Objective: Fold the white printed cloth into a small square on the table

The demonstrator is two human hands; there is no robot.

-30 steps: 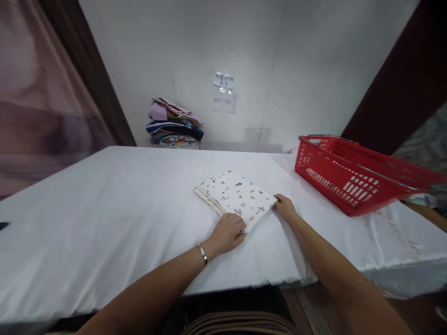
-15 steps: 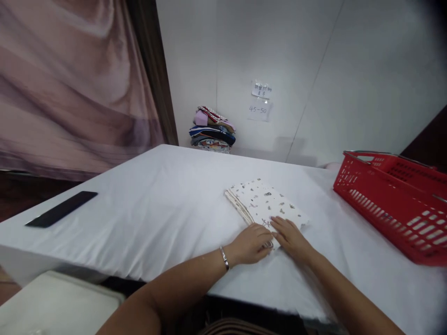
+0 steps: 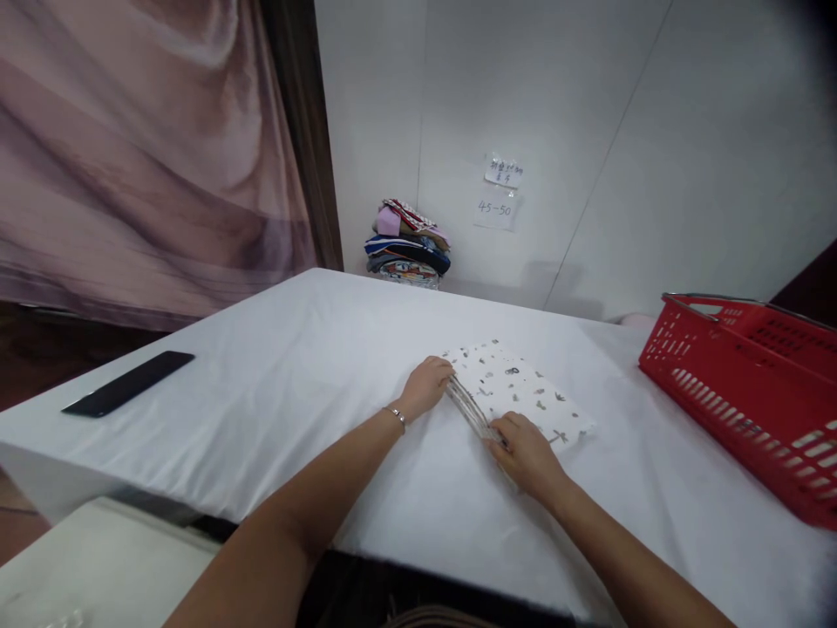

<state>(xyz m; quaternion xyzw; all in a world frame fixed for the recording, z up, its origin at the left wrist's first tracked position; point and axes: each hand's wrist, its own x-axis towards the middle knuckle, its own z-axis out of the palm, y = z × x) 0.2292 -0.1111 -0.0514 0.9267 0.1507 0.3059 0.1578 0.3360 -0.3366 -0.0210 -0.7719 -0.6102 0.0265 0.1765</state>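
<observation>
A folded white cloth (image 3: 520,379) with small printed figures lies on the white-covered table (image 3: 314,366), its layered folded edge facing me. My left hand (image 3: 428,384), with a silver bracelet at the wrist, is closed on the far left corner of that edge. Nearer to me, my right hand (image 3: 527,449) pinches the same edge close to its lower end. The fingertips under the cloth are hidden.
A red plastic basket (image 3: 732,384) stands at the table's right. A flat black object (image 3: 131,384) rests near the left edge. Against the wall are a stack of folded fabrics (image 3: 409,249) and paper signs (image 3: 497,209). A pale box-like surface (image 3: 98,558) is at lower left.
My left hand has moved up and left along the folded edge to its far corner. My right hand has come off the top surface and now grips the near part of the edge.
</observation>
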